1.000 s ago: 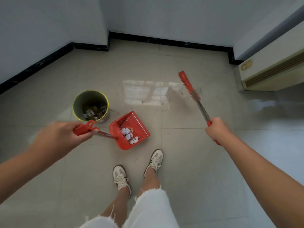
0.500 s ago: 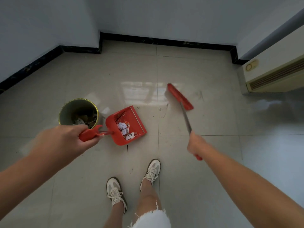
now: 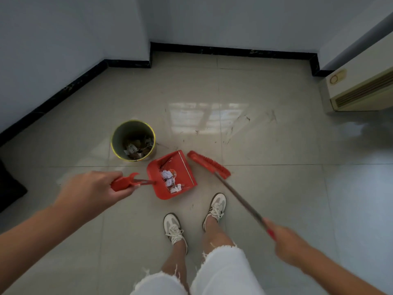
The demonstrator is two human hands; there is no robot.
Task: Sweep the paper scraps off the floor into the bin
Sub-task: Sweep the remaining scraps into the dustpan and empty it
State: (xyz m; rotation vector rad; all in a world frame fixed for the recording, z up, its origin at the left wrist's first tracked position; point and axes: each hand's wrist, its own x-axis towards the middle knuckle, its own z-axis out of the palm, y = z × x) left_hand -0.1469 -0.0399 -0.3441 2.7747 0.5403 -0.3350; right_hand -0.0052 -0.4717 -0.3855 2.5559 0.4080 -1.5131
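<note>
Left hand (image 3: 93,189): the fingers (image 3: 127,191) are wrapped and pressed around the red grip of the dustpan (image 3: 172,174), thumb side toward the pan. The forearm enters from the lower left edge.

Bin (image 3: 119,135): a round container with a yellow rim, standing upright on the tiled floor (image 3: 265,188) beyond the left hand. Crumpled scraps lie at its bottom. The bin is just beside the far left corner of the dustpan; contact between the two cannot be confirmed.

Dustpan: red, with a thin metal shaft running from the grip to the pan. The open mouth faces up and to the right. Whether the pan rests on the floor or is lifted clear cannot be told.

Paper scraps (image 3: 169,179): a small cluster of white crumpled pieces lies inside the pan, gathered toward the shaft end.

Broom (image 3: 209,165): a red brush head lies just beside the right edge of the dustpan, bristles toward the floor. Its metal shaft slants down and right, passing in front of the right shoe.

Shoes (image 3: 173,227): two white laced trainers stand below the dustpan; white frayed shorts show beneath them.

Right hand (image 3: 287,244): the fingers are closed around the red end of the broom shaft; the hand is blurred.

Wall unit (image 3: 361,88): a cream cabinet with a grille stands at the far right.
</note>
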